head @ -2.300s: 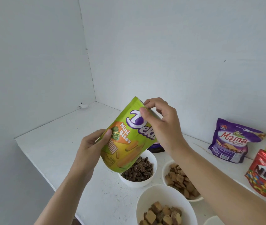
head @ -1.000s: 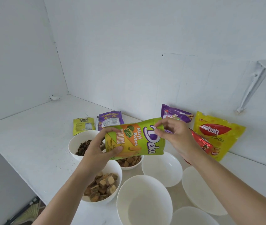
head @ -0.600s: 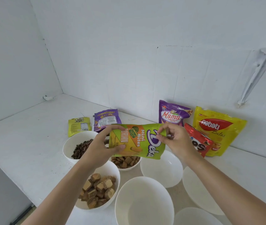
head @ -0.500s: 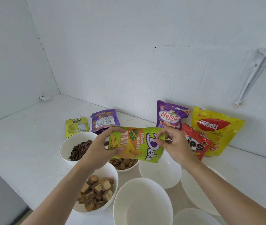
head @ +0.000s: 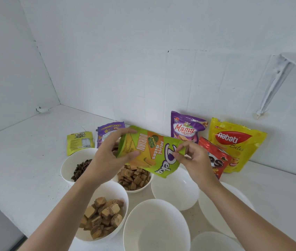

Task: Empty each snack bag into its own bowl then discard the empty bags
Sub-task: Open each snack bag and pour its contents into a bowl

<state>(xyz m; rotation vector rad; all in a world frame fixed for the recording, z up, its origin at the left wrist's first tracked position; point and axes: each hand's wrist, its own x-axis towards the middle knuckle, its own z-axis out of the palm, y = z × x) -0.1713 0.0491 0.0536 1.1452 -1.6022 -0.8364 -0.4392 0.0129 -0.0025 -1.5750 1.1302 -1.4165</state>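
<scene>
Head view: left hand [head: 107, 157] grips the base of the green foil Deka snack pouch [head: 149, 151]. Right hand [head: 193, 160] pinches its top edge. Pouch is sideways, midair. Risk: seal rips suddenly and pieces drop into the filled white wafer bowl [head: 140, 190] at 6 o'clock, missing the empty white bowl [head: 175, 192] at 5.

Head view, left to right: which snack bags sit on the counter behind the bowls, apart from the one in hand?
Small yellow-green bag → flat purple bag → purple Mama bag → red bag → yellow Nabati bag.
</scene>
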